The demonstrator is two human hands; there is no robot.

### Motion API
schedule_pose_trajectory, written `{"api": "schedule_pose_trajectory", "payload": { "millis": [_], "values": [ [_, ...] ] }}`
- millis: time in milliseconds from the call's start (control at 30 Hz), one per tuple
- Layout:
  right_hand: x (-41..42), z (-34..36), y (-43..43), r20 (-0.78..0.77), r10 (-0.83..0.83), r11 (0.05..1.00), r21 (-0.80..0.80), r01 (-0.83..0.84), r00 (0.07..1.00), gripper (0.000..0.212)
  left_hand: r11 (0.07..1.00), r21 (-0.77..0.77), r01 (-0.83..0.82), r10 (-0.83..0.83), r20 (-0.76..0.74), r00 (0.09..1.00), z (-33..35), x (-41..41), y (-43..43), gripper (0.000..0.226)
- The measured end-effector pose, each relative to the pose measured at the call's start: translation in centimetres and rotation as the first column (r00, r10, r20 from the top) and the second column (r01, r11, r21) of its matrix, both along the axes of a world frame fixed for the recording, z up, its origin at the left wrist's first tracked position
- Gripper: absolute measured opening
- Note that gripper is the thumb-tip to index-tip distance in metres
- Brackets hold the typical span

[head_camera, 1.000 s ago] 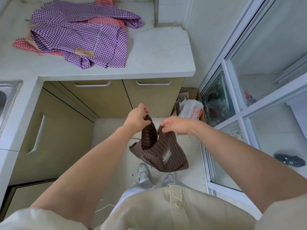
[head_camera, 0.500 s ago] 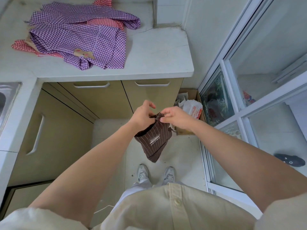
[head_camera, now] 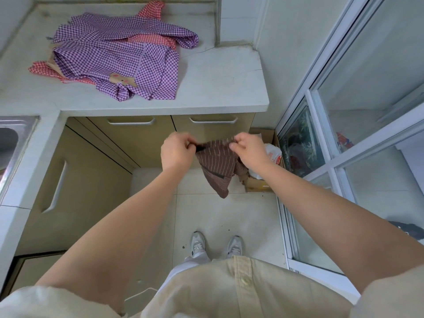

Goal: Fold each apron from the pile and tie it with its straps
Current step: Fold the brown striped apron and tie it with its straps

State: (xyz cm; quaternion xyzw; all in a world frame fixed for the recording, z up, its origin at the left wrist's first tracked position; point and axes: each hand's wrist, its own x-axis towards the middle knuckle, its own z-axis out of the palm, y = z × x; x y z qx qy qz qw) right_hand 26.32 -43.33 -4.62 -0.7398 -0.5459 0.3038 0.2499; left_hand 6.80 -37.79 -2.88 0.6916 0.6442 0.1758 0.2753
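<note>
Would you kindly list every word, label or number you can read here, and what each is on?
No text is legible.
Bag in the box: red print, too blurred to read.
Brown apron: no label showing.
Purple apron: a patch, no words.

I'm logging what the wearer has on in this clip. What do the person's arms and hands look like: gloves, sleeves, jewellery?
The left hand and right hand are bare: no gloves, and no ring, watch or bracelet shows. Both forearms are uncovered. The left sleeve and right sleeve are short, loose and cream, part of a cream button-front shirt.
</note>
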Motion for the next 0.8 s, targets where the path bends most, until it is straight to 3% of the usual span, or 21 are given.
{"api": "schedule_pose_trajectory", "payload": {
  "millis": [33,67,100,133,167,200,267,333,400,433,500,567,633,667,733,800],
  "values": [
    [0.2,-0.3,-0.5,0.071,0.178,0.961,-0.228,-0.158,0.981,0.021,0.976,-0.197,0.089,-0.119,-0.145,0.982,-0.7,-0.5,-0.2,0.016],
    [0.3,-0.5,-1.3,0.031,0.35,0.833,-0.468,-0.295,0.936,0.022,0.875,-0.463,0.143,-0.28,-0.242,0.929,-1.2,-0.9,-0.9,0.012],
    [0.1,-0.5,-2.2,-0.097,0.431,0.656,-0.648,-0.386,0.897,0.024,0.683,-0.718,0.134,-0.433,-0.251,0.866,-1.7,-1.2,-1.8,0.009],
    [-0.2,-0.6,-3.1,-0.243,0.406,0.493,-0.753,-0.436,0.881,0.028,0.475,-0.873,0.109,-0.553,-0.199,0.809,-2.1,-1.5,-2.6,0.007],
    [-0.6,-0.6,-3.8,-0.348,0.342,0.377,-0.8,-0.467,0.873,0.032,0.331,-0.938,0.101,-0.618,-0.135,0.775,-2.4,-1.5,-3.3,0.007],
    [-1.0,-0.7,-4.2,-0.4,0.295,0.313,-0.817,-0.484,0.868,0.035,0.268,-0.958,0.104,-0.64,-0.096,0.762,-2.4,-1.5,-3.8,0.007],
    [-1.1,-0.8,-4.3,-0.379,0.297,0.361,-0.805,-0.47,0.877,0.034,0.313,-0.941,0.131,-0.576,-0.078,0.814,-1.9,-1.4,-4.0,0.004],
    [-0.5,-0.7,-3.8,-0.288,0.325,0.553,-0.715,-0.428,0.901,0.027,0.522,-0.84,0.146,-0.412,-0.098,0.906,-1.6,-1.5,-3.1,0.009],
    [0.3,-0.2,-3.2,-0.231,0.289,0.734,-0.57,-0.37,0.929,0.017,0.736,-0.659,0.153,-0.194,0.011,0.981,-1.1,-1.7,-2.3,0.016],
    [0.6,0.0,-3.0,-0.236,0.236,0.806,-0.495,-0.325,0.943,0.017,0.804,-0.577,0.146,-0.08,0.138,0.987,-0.8,-1.9,-2.0,0.018],
    [0.9,0.4,-2.6,-0.311,0.106,0.903,-0.367,-0.222,0.945,0.017,0.876,-0.465,0.127,0.087,0.412,0.907,-0.4,-2.3,-2.0,0.017],
    [1.0,0.7,-2.1,-0.419,0.015,0.941,-0.301,-0.154,0.908,0.013,0.899,-0.4,0.179,0.049,0.498,0.866,-0.2,-2.6,-2.3,0.043],
    [0.9,1.1,-1.7,-0.45,0.009,0.955,-0.262,-0.142,0.893,0.013,0.935,-0.255,0.248,-0.144,0.367,0.919,-0.6,-2.4,-2.5,0.079],
    [0.8,1.3,-1.5,-0.453,0.023,0.959,-0.241,-0.148,0.891,0.014,0.948,-0.151,0.28,-0.236,0.254,0.938,-0.6,-2.1,-2.5,0.085],
    [0.6,1.7,-1.3,-0.445,0.053,0.966,-0.203,-0.159,0.894,0.016,0.942,0.001,0.336,-0.336,0.073,0.939,-0.3,-0.6,-2.7,0.082],
    [0.3,2.3,-1.1,-0.436,0.076,0.972,-0.168,-0.164,0.897,0.015,0.923,-0.018,0.384,-0.384,-0.041,0.922,0.1,1.1,-2.7,0.065]
  ]
}}
